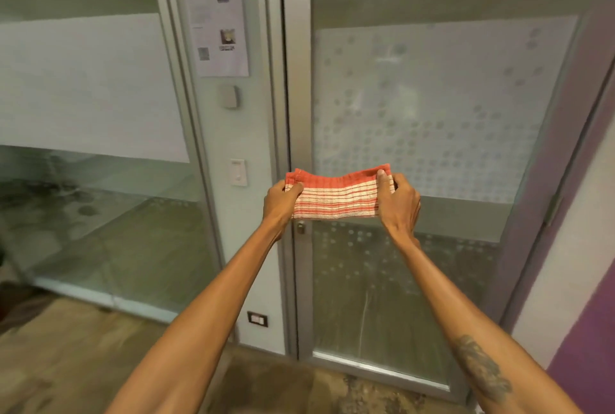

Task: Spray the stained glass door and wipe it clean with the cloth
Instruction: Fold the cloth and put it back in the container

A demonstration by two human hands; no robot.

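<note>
A folded red-and-white striped cloth [336,195] is stretched between both hands in front of me, at about handle height. My left hand [279,200] pinches its left end and my right hand [399,200] grips its right end. Behind it stands the glass door [432,107] in a grey metal frame, with a frosted dotted band across the middle. Wet streaks run down the lower pane [366,307]. No spray bottle is in view.
A fixed glass wall [90,87] with a frosted band fills the left. A paper notice [218,24], a small grey box [229,97] and a wall switch [238,172] sit on the panel between. A purple wall [589,330] stands at the right.
</note>
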